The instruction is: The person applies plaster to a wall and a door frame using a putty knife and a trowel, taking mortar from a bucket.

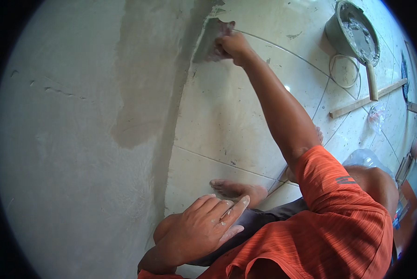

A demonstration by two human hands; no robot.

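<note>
My right hand reaches far forward, its fingers closed round a wide, flat-bladed plastering scraper. The blade lies at the line where the plastered wall meets the tiled floor. Motion smears the tool's edge and part of its handle. My left hand holds nothing; its fingers are stretched out and lie near my bent knee, with pale smears of plaster on them. A darker, damp-looking patch covers part of the grey wall left of the scraper.
A dipper-like pot with a long handle holds grey paste at the far right. Near it lie a white loop of cord, a wooden strip and a clear plastic bag. My bare foot stands on the tiles.
</note>
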